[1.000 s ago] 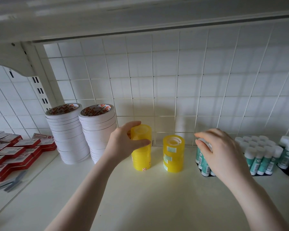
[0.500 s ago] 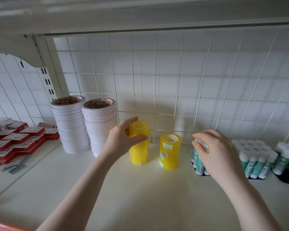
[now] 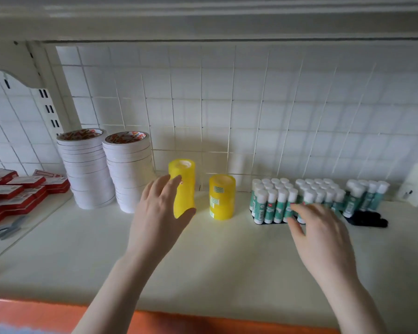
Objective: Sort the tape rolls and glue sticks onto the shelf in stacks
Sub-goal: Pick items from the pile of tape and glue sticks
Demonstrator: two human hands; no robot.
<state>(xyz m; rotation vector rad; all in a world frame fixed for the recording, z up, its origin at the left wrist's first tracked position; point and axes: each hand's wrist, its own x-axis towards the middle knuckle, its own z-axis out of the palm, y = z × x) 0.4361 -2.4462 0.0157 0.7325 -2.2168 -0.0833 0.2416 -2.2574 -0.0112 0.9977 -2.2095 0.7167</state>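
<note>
Left hand released taller yellow tape stack, fingers spread | right hand open, seemingly brushing glue sticks

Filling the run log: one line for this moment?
left hand: open beside taller yellow tape stack | right hand: open at glue sticks | shelf

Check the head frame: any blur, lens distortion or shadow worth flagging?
Head view: wide-angle bending curves the wall grid lines and the upper shelf edge; motion blur softens both hands, left hand and right hand; the taller yellow tape stack smears at its base; light is soft, with faint shadows behind the yellow stacks.
</note>
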